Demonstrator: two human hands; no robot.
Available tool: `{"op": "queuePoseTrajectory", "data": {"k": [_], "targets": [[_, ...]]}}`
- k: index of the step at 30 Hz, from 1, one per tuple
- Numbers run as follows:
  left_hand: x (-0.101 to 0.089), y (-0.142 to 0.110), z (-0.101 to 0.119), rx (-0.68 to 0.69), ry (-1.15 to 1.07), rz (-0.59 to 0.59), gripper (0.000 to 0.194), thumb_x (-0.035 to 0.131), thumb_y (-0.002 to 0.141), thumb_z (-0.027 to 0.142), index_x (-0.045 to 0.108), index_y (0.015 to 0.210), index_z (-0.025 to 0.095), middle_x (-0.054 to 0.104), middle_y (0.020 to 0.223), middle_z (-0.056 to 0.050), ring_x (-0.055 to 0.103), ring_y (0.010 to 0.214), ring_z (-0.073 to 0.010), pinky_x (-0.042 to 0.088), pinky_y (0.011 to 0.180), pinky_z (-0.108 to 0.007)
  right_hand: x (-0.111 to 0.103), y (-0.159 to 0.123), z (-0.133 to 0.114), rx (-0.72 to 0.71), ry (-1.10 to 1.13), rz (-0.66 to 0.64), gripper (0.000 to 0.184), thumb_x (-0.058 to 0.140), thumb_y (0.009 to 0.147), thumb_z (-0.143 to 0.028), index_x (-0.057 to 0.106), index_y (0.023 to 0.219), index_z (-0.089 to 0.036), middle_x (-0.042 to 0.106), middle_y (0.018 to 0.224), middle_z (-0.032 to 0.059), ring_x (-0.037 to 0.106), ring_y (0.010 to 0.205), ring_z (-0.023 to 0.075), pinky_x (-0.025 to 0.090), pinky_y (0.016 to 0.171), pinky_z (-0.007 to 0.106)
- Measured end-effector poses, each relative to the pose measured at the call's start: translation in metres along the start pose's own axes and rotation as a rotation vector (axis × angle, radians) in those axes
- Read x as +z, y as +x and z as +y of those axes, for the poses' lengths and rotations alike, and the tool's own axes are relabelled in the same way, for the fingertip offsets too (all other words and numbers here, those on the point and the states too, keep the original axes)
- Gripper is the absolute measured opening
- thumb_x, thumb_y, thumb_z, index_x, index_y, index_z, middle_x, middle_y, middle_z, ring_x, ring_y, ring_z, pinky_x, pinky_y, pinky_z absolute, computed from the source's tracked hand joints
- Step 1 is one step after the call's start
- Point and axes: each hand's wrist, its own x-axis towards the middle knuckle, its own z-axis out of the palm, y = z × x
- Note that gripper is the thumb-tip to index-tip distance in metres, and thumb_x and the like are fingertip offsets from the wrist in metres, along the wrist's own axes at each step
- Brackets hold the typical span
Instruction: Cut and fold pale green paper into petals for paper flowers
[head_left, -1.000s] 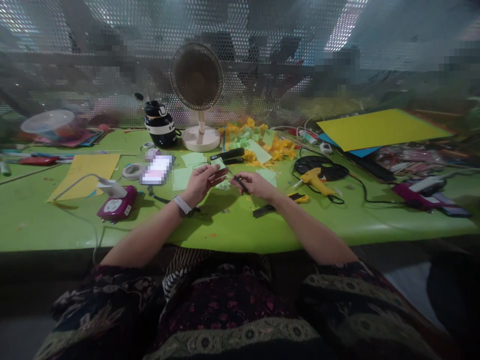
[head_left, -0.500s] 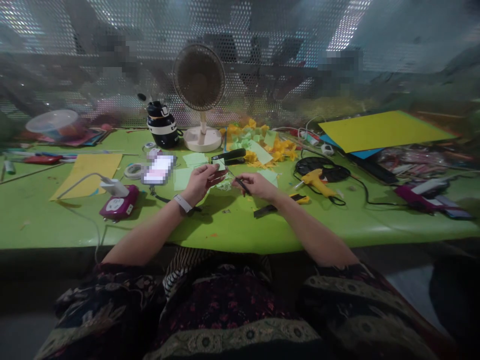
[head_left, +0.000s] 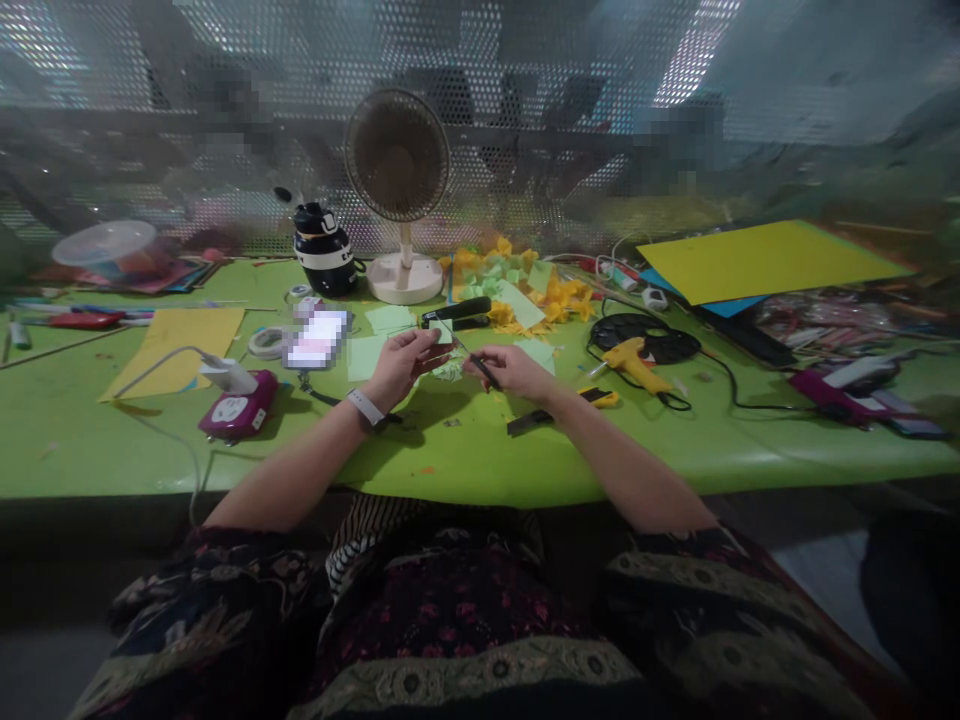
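Observation:
My left hand [head_left: 405,362], with a pale band on its wrist, pinches a small piece of light green paper [head_left: 444,328]. Close by on the right, my right hand [head_left: 516,372] is closed round a slim dark tool [head_left: 484,371]. The tool's thin tip points toward the paper; its exact kind is too small to make out. Beneath the hands lie crumpled light green paper scraps [head_left: 450,368]. A black stapler [head_left: 472,308] lies just behind the fingers. Light green paper sheets [head_left: 364,358] rest beside my left hand. Under my right wrist is a black and yellow cutter knife [head_left: 600,398].
Behind the hands is a heap of orange and green paper pieces [head_left: 517,285]. A fan [head_left: 405,280] and dark bottle [head_left: 326,265] stand at the back. Rightward are a yellow glue gun [head_left: 637,367] and black cable reel [head_left: 667,338]; leftward, a phone [head_left: 319,338] and purple power block [head_left: 238,412].
Both hands stay almost in place. The small green paper in my left fingers has shifted very slightly.

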Motion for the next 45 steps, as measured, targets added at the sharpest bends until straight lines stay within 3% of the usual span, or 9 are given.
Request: {"op": "queuePoseTrajectory", "data": {"k": [8,13,17,23,33,45], "targets": [[-0.004,0.006,0.000,0.002,-0.007,0.044,0.020,0.085,0.076,0.023,0.069,0.077,0.012,0.071,0.068,-0.003,0.074,0.073,-0.0159,0.060,0.092,-0.037,0.002,-0.003,-0.002,0.040,-0.001,-0.010,0.046,0.080,0.076,-0.056,0.069,0.093,-0.014,0.058,0.065,-0.0031,0.050,0.059,0.0108,0.038,0.056,0.025],[-0.006,0.005,0.000,-0.001,0.019,0.004,0.024,0.087,0.074,0.027,0.068,0.077,0.012,0.072,0.070,-0.004,0.075,0.074,-0.0169,0.061,0.089,-0.036,0.003,-0.005,-0.004,0.047,0.020,-0.011,0.052,0.080,0.072,-0.060,0.069,0.094,-0.014,0.059,0.066,-0.0027,0.053,0.061,0.0114,0.040,0.058,0.026],[-0.005,0.003,-0.001,-0.004,0.020,-0.028,0.028,0.090,0.070,0.030,0.067,0.073,0.013,0.065,0.060,0.000,0.075,0.074,-0.0183,0.062,0.084,-0.034,0.004,-0.004,-0.004,0.012,0.033,-0.013,0.053,0.080,0.070,-0.062,0.067,0.090,-0.015,0.060,0.066,-0.0029,0.053,0.061,0.0114,0.041,0.058,0.027],[-0.007,0.005,-0.003,0.004,0.009,-0.035,0.028,0.090,0.071,0.031,0.068,0.073,0.014,0.061,0.057,0.002,0.072,0.069,-0.0150,0.061,0.084,-0.032,0.005,-0.005,-0.006,-0.003,0.020,-0.008,0.052,0.078,0.071,-0.063,0.066,0.087,-0.016,0.057,0.063,-0.0038,0.049,0.058,0.0107,0.038,0.056,0.026],[-0.008,0.007,-0.003,0.001,-0.004,0.014,0.025,0.088,0.072,0.027,0.069,0.076,0.012,0.071,0.071,-0.003,0.069,0.066,-0.0112,0.060,0.091,-0.036,0.006,-0.005,-0.002,0.023,0.013,-0.014,0.047,0.079,0.074,-0.060,0.067,0.086,-0.016,0.055,0.059,-0.0040,0.049,0.054,0.0095,0.036,0.052,0.024],[-0.010,0.006,-0.006,0.017,0.050,-0.081,0.030,0.089,0.069,0.034,0.068,0.075,0.013,0.069,0.070,-0.001,0.064,0.063,-0.0092,0.061,0.088,-0.037,0.007,-0.007,-0.006,0.047,0.008,0.000,0.053,0.079,0.071,-0.065,0.066,0.084,-0.015,0.058,0.060,-0.0024,0.049,0.054,0.0092,0.035,0.051,0.023]]}}
